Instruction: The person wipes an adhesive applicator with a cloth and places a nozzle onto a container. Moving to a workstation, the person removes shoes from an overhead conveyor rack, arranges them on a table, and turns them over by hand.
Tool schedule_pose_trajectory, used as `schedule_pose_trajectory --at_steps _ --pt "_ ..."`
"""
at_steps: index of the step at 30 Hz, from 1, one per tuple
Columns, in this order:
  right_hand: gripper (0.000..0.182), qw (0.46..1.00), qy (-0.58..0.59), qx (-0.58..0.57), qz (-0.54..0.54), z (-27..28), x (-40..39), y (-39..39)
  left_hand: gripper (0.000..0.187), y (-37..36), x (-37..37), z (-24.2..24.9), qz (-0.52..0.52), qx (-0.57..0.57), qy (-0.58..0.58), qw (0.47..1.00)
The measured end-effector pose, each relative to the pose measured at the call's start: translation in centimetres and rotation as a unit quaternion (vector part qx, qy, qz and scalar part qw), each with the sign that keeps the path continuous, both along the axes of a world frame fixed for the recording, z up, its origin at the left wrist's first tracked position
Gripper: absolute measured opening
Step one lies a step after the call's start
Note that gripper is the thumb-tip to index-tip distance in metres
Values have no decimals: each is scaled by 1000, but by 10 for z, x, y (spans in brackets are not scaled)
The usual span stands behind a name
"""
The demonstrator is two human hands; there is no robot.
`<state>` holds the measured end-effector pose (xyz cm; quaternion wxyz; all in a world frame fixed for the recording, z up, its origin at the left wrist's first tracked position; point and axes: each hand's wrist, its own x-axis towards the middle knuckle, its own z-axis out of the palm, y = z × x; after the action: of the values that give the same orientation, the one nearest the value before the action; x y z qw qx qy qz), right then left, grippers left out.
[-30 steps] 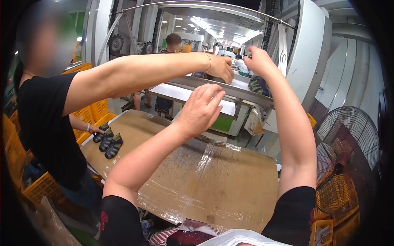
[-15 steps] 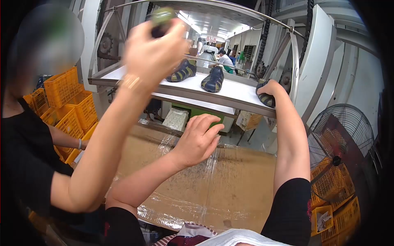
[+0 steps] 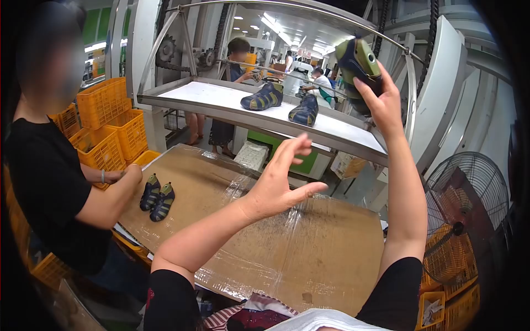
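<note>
My right hand [image 3: 385, 105] grips a navy and olive shoe [image 3: 356, 63], raised above the right end of the white shelf. My left hand [image 3: 282, 185] hangs over the cardboard-topped table with its fingers spread and nothing in it. Two more shoes of the same kind stand on the white shelf [image 3: 187, 91]: a left one [image 3: 261, 98] and a right one [image 3: 303, 110]. On the table's left side a pair of matching shoes [image 3: 157, 197] lies beside a co-worker's hands [image 3: 122, 175].
A co-worker in a black top [image 3: 49, 165] stands at the left. Yellow crates [image 3: 102, 105] are stacked behind them. The cardboard table [image 3: 259, 248] spreads before me, partly covered in clear film. A metal rail [image 3: 309, 8] runs above the shelf. At right stands a fan [image 3: 464, 212].
My right hand has lifted the shoe off the shelf. My left hand has spread its fingers. The co-worker's arm has dropped from the shelf, and a pair of shoes now shows on the table.
</note>
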<state>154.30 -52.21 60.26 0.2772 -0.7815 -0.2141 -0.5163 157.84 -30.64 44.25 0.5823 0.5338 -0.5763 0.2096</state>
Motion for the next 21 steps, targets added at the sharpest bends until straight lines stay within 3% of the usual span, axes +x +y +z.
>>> schedule_pose_trajectory --at_steps 1,2,5,6,7,9,10,11,12,13,15,18,19,21 --pt "56 996 62 19 60 -3 -18 32 94 1 -6 4 -105 -33 97 989" --pt "58 993 65 -46 92 -8 -27 53 113 1 -6 6 -185 -62 157 968" --pt "58 954 99 -236 158 -46 -32 114 93 14 -19 5 -367 -178 261 875" --pt "58 942 129 -265 163 -54 -30 122 76 21 -37 8 -345 -264 371 821" --pt "57 927 157 -295 167 -58 -27 126 64 21 -35 -6 -335 -304 379 807" --pt "50 902 225 -320 180 -33 -8 108 61 38 -27 -37 -342 -290 470 761" --pt "45 922 273 -267 67 -12 -3 103 60 45 -20 -55 -330 -273 460 778" --pt "45 946 292 -141 4 -2 22 84 58 53 -16 -76 -268 -231 462 813" --pt "46 956 276 -89 -50 7 51 56 58 61 -13 -98 -205 -186 462 843" --pt "52 941 282 -83 -169 12 74 34 52 68 -9 -121 -168 -136 477 852" --pt "70 855 399 -29 -329 -2 133 -14 40 71 -6 -179 -139 -31 560 816" --pt "96 772 534 32 -342 -33 146 -8 36 72 -17 -241 -154 35 660 734" --pt "92 725 579 72 -366 -40 159 -7 39 75 -18 -255 -162 61 697 696" --pt "77 757 545 92 -349 -57 175 -8 44 79 -21 -279 -118 101 639 754"
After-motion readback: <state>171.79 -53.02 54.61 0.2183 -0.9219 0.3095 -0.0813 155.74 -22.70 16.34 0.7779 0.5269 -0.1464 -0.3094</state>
